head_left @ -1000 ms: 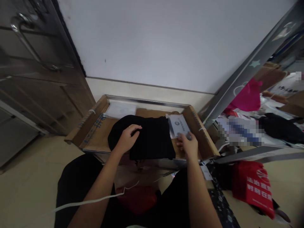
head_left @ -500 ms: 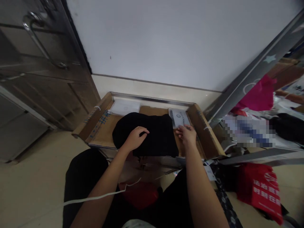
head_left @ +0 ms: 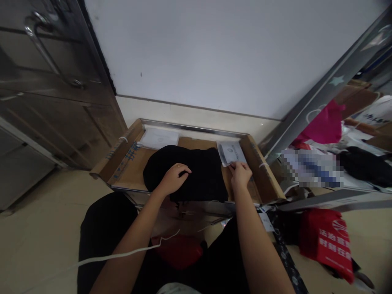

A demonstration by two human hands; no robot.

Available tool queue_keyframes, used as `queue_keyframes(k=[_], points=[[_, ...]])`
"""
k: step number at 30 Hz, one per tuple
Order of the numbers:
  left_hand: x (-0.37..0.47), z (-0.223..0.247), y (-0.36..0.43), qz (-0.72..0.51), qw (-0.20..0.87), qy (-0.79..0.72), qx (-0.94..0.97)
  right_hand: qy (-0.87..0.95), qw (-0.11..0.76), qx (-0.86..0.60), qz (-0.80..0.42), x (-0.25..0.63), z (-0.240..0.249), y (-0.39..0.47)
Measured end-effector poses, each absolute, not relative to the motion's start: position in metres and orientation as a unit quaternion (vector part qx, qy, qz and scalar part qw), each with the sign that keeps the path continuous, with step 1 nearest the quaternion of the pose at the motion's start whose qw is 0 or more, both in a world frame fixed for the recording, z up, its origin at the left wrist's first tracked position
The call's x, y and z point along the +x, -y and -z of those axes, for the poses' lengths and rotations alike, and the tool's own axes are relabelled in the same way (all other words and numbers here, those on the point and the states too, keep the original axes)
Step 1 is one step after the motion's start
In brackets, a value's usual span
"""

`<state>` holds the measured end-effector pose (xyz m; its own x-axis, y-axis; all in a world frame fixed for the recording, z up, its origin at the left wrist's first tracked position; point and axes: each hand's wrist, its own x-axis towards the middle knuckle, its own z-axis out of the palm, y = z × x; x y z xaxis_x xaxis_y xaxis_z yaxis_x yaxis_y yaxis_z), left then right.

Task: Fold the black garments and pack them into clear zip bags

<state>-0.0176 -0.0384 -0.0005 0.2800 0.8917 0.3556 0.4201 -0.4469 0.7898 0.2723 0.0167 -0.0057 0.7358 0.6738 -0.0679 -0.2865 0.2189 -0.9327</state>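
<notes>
A folded black cloth (head_left: 202, 173) lies across a cardboard-lined tray (head_left: 131, 173) and reaches its front edge. My left hand (head_left: 176, 177) rests on the cloth with its fingers curled; whether it pinches any fabric is hidden. To the right of the cloth is a clear plastic packet with grey print (head_left: 231, 152). The fingers of my right hand (head_left: 241, 173) are closed on the packet's lower edge. Another white packet (head_left: 161, 138) lies at the tray's back left.
A white wall (head_left: 196, 57) rises behind the tray. A metal door (head_left: 55, 81) stands left. A cluttered shelf with a pink bag (head_left: 324, 124) is at right, above a red printed bag (head_left: 327, 241). A white cord (head_left: 122, 254) crosses my left forearm.
My right hand has closed its fingers on the packet's lower edge, and the packet has turned slightly. My left hand stays on the cloth. The view has shifted a little.
</notes>
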Motion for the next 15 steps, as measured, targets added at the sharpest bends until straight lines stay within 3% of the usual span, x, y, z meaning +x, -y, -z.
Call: queue_keyframes(k=[5,10,15], points=[[-0.0169,0.0016,0.0383,-0.414,0.284,-0.437,0.746,0.184,0.754,-0.543,-0.321,0.2738,0.003,-0.0155],[-0.0171,0.0014,0.0386,-0.417,0.283,-0.436,0.745,0.26,0.665,-0.576,-0.399,0.2764,-0.0007,-0.0114],[-0.0167,0.0,0.0394,-0.415,0.28,-0.44,0.746,0.263,0.707,-0.548,-0.362,0.2795,0.0069,-0.0115]])
